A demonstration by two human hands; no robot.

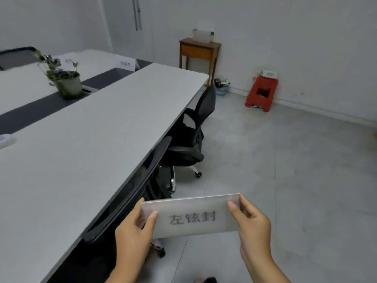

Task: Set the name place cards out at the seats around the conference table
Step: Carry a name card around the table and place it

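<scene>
I hold a white name place card (191,216) with dark printed characters in front of me, above the floor and just right of the conference table (98,127). My left hand (134,231) pinches its left end, thumb on the front. My right hand (253,223) pinches its right end. Two more place cards stand at the table's far end: one (126,63) near the dark centre strip, and a blurred one (68,59) behind the plant.
A potted plant (64,78) sits on the table's dark centre strip. Two black office chairs (193,131) (130,193) are tucked under the near edge. A wooden side table (199,51), a bin (221,87) and a red stool (262,92) stand by the far wall.
</scene>
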